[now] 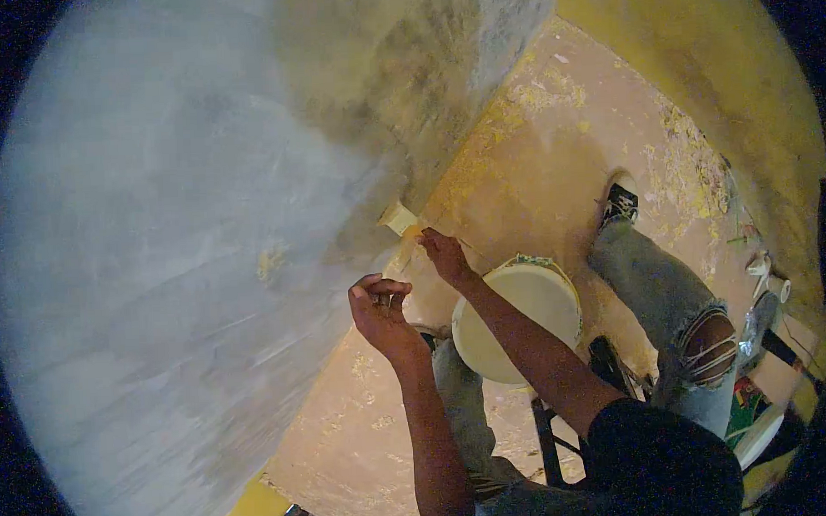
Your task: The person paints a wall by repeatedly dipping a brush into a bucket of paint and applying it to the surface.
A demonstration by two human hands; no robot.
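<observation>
My right hand [444, 254] is closed round the handle of a wide paintbrush [399, 219], whose pale head is against or very near the lower part of the wall [202, 202]. Beside it, my left hand [381, 309] is raised near the wall with its fingers curled; whether something small is between them is too unclear to tell. Below my right forearm stands a round bucket [493, 342] of pale paint, between my legs. The wall is greyish white, with a brownish yellow patch near the brush.
The floor [538, 181] is pinkish with yellow splatters. My shoe [621, 202] is right of the bucket. A black stool frame [549, 444] stands beneath me. Rolls and bags [759, 314] lie at the right, near a yellow wall [696, 39].
</observation>
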